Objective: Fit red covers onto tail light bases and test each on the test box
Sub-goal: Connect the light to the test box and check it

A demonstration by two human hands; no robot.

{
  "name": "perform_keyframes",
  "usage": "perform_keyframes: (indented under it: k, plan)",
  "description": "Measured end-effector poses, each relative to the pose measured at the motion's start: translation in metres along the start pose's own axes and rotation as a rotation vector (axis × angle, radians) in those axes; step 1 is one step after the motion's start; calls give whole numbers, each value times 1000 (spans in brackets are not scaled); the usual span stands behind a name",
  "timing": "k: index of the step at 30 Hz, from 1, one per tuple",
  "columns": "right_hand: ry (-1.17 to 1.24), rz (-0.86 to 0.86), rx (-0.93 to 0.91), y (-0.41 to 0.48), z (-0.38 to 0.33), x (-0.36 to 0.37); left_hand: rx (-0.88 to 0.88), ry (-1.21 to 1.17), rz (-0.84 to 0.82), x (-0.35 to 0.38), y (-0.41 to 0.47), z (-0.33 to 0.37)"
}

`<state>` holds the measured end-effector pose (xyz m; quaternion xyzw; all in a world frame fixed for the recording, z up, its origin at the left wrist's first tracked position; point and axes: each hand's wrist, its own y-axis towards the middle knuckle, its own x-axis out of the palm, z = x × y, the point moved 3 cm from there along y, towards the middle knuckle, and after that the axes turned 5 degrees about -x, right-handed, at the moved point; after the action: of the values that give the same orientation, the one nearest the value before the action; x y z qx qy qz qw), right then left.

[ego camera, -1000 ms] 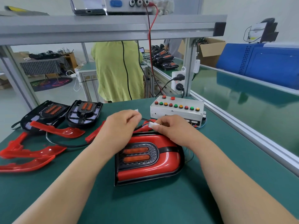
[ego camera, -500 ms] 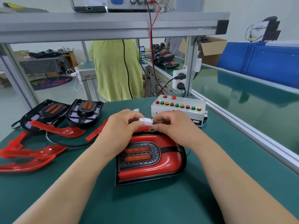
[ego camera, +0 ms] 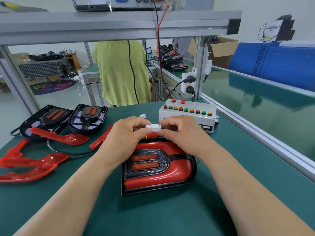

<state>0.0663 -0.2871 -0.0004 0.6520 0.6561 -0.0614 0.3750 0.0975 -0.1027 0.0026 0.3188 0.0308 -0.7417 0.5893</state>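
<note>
A tail light with its red cover fitted point(ego camera: 158, 169) lies on the green mat in front of me. Above its far edge, my left hand point(ego camera: 126, 133) and my right hand point(ego camera: 180, 132) pinch the two ends of joined white connectors point(ego camera: 154, 128). Just behind my hands stands the white test box point(ego camera: 187, 113) with a row of coloured buttons. Two bare black bases point(ego camera: 88, 120) point(ego camera: 46, 118) sit at the far left. Several loose red covers point(ego camera: 59, 136) point(ego camera: 32, 160) lie on the mat to the left.
A black cable point(ego camera: 68, 151) loops across the mat on the left. A spare white plug point(ego camera: 142, 115) lies behind my left hand. An aluminium rail point(ego camera: 255, 132) bounds the mat on the right. A person in a green shirt point(ego camera: 121, 72) stands beyond the bench.
My hands came together from a small gap. The two white connector halves, apart a second ago, now sit pushed into each other between my fingers.
</note>
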Motion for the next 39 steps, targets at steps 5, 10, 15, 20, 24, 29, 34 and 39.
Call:
perform_keyframes:
  k: [5,10,15,20,24,29,34,39]
  plan:
    - [51,-104,56,-1,-3,-3,32,-44,-11,0,-1,-2]
    - [88,-160,121,-1,-1,-5,105,-34,-16,1,-4,1]
    - [188,-141,145,0,1,-9,146,-23,-12,4,-6,6]
    - [223,-165,164,0,5,-11,160,-14,-11,5,-7,10]
    - [244,-161,164,1,6,-12,170,-8,-3,6,-8,11]
    - [223,-170,160,1,6,-12,166,7,3,6,-9,11]
    - [184,-187,173,1,3,-14,140,31,-12,7,-9,12]
    - [78,-205,127,-1,-2,-13,133,100,-58,7,-8,9]
